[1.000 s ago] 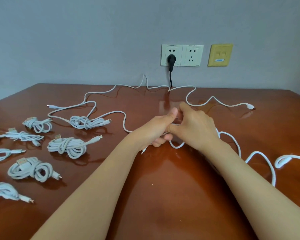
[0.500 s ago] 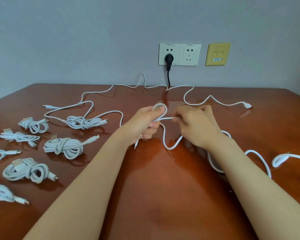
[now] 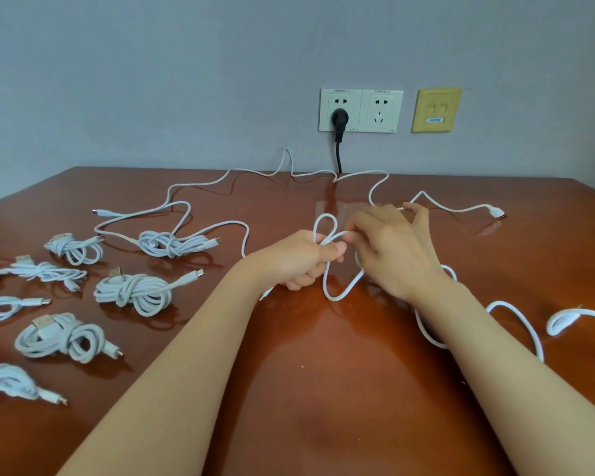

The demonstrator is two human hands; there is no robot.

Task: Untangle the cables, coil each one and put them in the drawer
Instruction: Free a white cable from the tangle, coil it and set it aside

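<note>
Straight below the double wall socket (image 3: pixel 361 110), over the brown table (image 3: pixel 323 389), the left hand (image 3: pixel 299 259) is curled in a fist round a white USB cable (image 3: pixel 325 286). Its thumb is clamped on top, a small loop stands out of the fist and a longer one hangs to the tabletop. Below the socket's right half, the right hand (image 3: pixel 395 255) pinches the same cable, other fingers spread, while coiled white cables (image 3: pixel 134 293) lie well to the socket's lower left.

Coiled cables (image 3: pixel 133 293) crowd the table (image 3: pixel 323 389) left; near middle lies bare.
</note>
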